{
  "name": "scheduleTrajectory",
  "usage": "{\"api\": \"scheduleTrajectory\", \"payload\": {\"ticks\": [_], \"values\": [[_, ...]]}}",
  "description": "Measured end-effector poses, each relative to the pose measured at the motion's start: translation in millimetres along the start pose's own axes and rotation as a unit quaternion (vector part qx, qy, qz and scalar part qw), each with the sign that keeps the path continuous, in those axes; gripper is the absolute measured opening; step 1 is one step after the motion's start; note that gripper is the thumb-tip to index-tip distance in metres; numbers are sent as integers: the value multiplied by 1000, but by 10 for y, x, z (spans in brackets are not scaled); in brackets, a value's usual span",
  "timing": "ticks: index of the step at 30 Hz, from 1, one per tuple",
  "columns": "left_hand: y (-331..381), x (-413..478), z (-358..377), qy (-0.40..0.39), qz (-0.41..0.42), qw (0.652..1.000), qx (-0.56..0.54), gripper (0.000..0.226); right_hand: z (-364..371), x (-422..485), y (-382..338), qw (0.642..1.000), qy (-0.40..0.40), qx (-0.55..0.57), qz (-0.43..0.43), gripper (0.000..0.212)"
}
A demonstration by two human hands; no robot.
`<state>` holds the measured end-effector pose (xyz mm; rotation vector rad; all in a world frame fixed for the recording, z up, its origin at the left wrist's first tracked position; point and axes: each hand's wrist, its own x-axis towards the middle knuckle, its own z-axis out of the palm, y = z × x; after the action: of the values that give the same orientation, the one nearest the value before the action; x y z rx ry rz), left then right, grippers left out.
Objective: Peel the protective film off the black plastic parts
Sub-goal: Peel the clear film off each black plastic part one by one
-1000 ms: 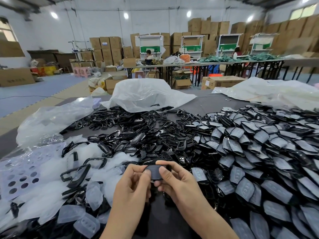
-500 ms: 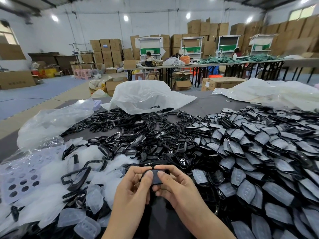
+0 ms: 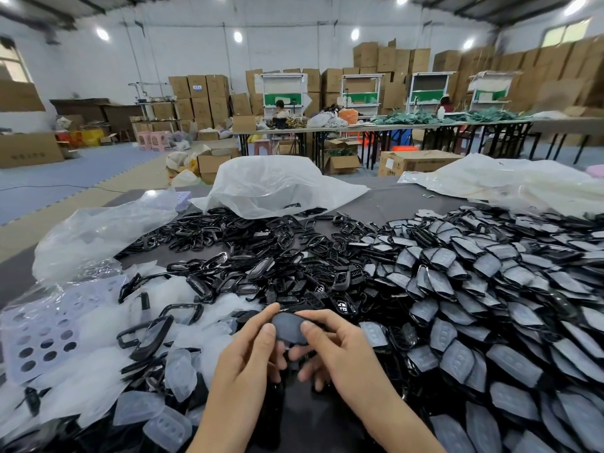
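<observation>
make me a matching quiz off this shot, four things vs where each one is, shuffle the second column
Things:
1. held part
2. pile of film-covered parts
3. peeled film pieces
4. white plastic bag

Places:
a. far middle of the table
b. spread over the right side
c. pinched between the left hand and the right hand
d. near left corner

Pairs: 1-c, 2-b, 3-d, 4-a

bright ceiling lamps [image 3: 238, 36] light the hall evenly; wide-angle bending at edges, corners slightly blurred.
</observation>
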<state>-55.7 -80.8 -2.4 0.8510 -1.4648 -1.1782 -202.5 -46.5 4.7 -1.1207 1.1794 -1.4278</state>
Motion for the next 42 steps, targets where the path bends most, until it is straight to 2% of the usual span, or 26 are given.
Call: {"api": "scheduleTrajectory", "payload": {"ticks": [3, 6, 7, 9, 11, 13, 16, 19, 21, 23, 25, 26, 28, 32, 36, 38, 40, 42], "values": [[60, -35, 27, -3, 4, 1000, 0, 34, -258, 85, -196, 996, 79, -30, -26, 20], [79, -61, 17, 4, 11, 999, 30, 26, -701, 194, -527, 968, 232, -9, -96, 22], [77, -65, 13, 9, 14, 999, 45, 25, -843, 217, -631, 951, 287, 2, -114, 26], [64, -76, 10, 20, 23, 995, 92, 24, -1050, 223, -757, 923, 363, 32, -126, 51], [26, -83, 2, 24, 46, 984, 171, 21, -1120, 167, -761, 912, 388, 42, -125, 64], [-14, -94, -13, 14, 83, 956, 283, 22, -1034, 92, -675, 919, 375, -6, -122, 60], [-152, -87, -17, -2, 169, 864, 474, 36, -730, 8, -434, 941, 299, -103, -119, 47], [-215, -28, -17, -14, 157, 818, 553, 45, -366, 15, -181, 939, 197, -256, -120, 36], [-250, 32, -30, -22, 145, 801, 580, 49, -189, 57, -9, 908, 130, -379, -125, 39], [-260, 98, -41, -27, 134, 790, 597, 51, -77, 90, 150, 845, 69, -521, -103, 50], [-270, 169, -47, -26, 129, 775, 618, 52, -27, 77, 248, 785, 47, -614, -67, 56], [-278, 208, -42, -27, 132, 766, 629, 52, -18, 62, 270, 768, 46, -636, -59, 57], [-278, 268, -12, -26, 136, 755, 641, 45, -22, 42, 286, 764, 56, -639, -65, 56], [-284, 349, 34, -15, 138, 745, 652, 24, -65, 22, 253, 769, 92, -628, -72, 42], [-271, 393, 81, -11, 134, 746, 652, 23, -92, 28, 239, 772, 102, -624, -61, 40], [-282, 420, 82, -13, 109, 747, 656, 33, -104, 34, 248, 791, 104, -599, -64, 35], [-296, 448, 77, -33, 100, 731, 674, 39, -116, 41, 253, 822, 111, -554, -70, 29], [-269, 476, 100, -34, 76, 746, 661, 38, -135, 54, 239, 860, 133, -486, -79, 27]]}}
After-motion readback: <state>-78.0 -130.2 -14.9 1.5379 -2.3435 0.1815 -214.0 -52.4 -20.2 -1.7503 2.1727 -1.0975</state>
